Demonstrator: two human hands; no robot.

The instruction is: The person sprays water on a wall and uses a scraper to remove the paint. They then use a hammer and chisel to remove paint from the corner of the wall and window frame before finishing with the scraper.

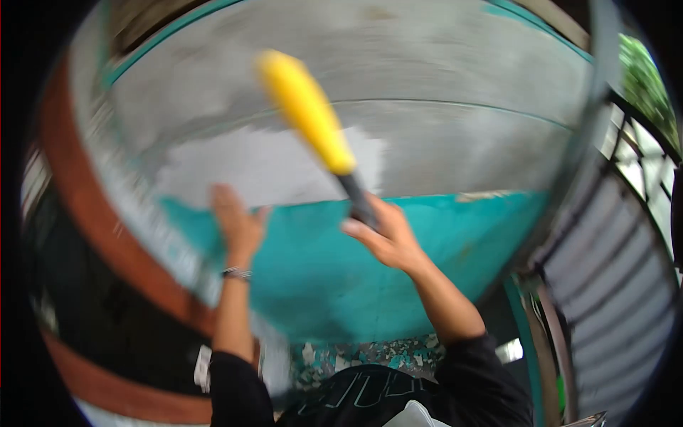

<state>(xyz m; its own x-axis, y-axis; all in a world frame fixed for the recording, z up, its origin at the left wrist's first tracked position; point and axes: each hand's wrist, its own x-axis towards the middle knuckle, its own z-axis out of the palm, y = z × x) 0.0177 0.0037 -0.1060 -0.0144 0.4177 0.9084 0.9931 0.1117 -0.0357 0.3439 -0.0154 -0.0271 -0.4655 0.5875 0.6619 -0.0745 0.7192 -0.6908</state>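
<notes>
A yellow-and-black tool (309, 117) is held by its black end in the right hand (388, 231), whose fingers are closed around it. From this hand the tool extends upward and leftward, in front of the wall (462, 149). Its long axis is slanted, and its yellow end is pointed to the upper left, above the left hand (238, 220) in the view. By the left hand, which is opened with fingers upward beside the pale patch (270, 171), nothing is held; whether the wall is touched cannot be told.

A black shirt (348, 409) bears pale outlined markings (364, 388), worn with a dark bracelet (236, 273).
</notes>
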